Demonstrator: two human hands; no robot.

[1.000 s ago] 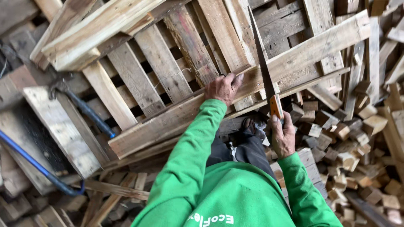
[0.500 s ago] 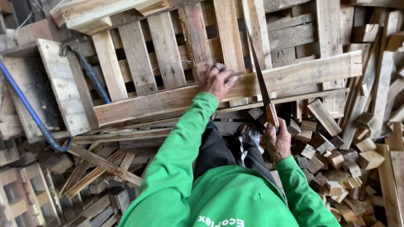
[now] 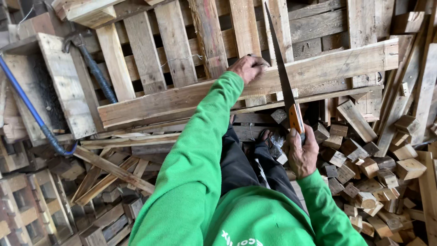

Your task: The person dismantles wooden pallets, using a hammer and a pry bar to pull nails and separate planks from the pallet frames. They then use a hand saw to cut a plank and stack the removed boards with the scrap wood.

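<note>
My left hand (image 3: 248, 68) presses down on the top edge of a long wooden plank (image 3: 182, 102) that runs across a pallet (image 3: 150, 50). My right hand (image 3: 302, 152) is closed around the orange handle of a hand saw (image 3: 296, 118). Its thin toothed blade (image 3: 278, 64) points away from me and crosses the plank just right of my left hand. My green sleeves and dark trousers fill the lower middle of the view.
A heap of short wood offcuts (image 3: 373, 182) lies to the right. A blue bar (image 3: 27, 105) and a dark pry bar (image 3: 93, 70) lean on boards at the left. Loose slats (image 3: 109, 173) and small pallets (image 3: 27, 209) lie at the lower left.
The view has swung, so the plank now looks more level. The saw blade has slid a little forward across the plank. My left hand has stayed on the plank.
</note>
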